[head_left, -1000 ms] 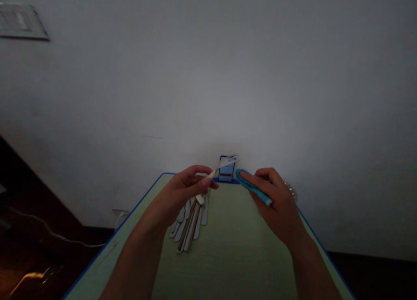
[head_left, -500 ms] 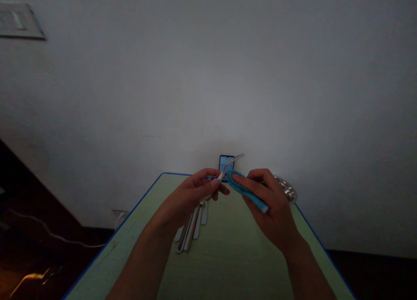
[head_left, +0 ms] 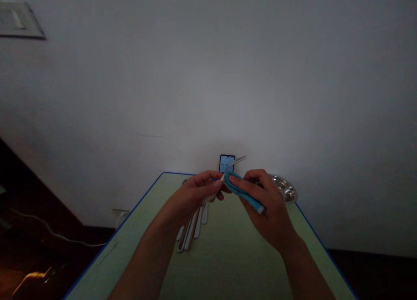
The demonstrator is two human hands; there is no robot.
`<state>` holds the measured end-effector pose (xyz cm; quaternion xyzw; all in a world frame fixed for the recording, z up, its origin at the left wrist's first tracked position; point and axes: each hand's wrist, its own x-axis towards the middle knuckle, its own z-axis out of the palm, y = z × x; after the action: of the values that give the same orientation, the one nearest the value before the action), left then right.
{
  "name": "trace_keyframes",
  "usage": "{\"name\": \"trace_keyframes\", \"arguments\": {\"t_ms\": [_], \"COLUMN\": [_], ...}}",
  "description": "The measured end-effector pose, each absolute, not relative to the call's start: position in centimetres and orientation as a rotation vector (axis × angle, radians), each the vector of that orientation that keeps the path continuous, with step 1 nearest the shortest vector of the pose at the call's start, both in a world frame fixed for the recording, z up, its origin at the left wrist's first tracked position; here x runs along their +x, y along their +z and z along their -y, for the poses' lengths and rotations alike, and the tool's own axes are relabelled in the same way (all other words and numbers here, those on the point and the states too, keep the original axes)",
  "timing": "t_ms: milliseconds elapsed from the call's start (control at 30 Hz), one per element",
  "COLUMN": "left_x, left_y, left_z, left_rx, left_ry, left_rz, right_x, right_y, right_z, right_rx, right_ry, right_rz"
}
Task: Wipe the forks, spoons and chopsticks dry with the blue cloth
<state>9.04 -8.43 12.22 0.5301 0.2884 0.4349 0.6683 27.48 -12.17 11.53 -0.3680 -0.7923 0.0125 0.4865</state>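
My left hand (head_left: 198, 191) is closed on the pale handle of a fork (head_left: 240, 159). Its slim metal end points up and to the right, with its prongs free in the air. In my right hand (head_left: 265, 195) is a folded blue cloth (head_left: 243, 191), pinched under the thumb. The cloth's front end presses against the fork where handle meets metal, so that part is hidden. Below my left hand, several pieces of cutlery (head_left: 192, 232) with pale and brownish handles lie side by side on the table; their far ends are mostly covered.
A phone (head_left: 226, 161) with a lit screen leans against the wall behind my hands. Beyond my right hand a shiny metal bowl (head_left: 286, 190) stands at the table's back right. The pale green table (head_left: 234, 261) has a blue edge and meets the wall (head_left: 208, 74).
My right hand has moved slightly left, bringing the blue cloth onto the fork's neck; before, a small gap lay between them. My left hand keeps its hold.
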Motion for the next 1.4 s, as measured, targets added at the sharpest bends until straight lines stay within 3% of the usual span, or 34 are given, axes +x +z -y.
{"name": "trace_keyframes", "arguments": {"t_ms": [1400], "left_x": [9.29], "left_y": [12.69], "left_z": [8.01], "left_rx": [0.903], "left_ry": [1.036], "left_rz": [-0.586], "right_x": [27.10], "right_y": [11.70], "right_z": [12.28], "right_rx": [-0.848], "right_ry": [0.056], "right_rz": [2.016]}}
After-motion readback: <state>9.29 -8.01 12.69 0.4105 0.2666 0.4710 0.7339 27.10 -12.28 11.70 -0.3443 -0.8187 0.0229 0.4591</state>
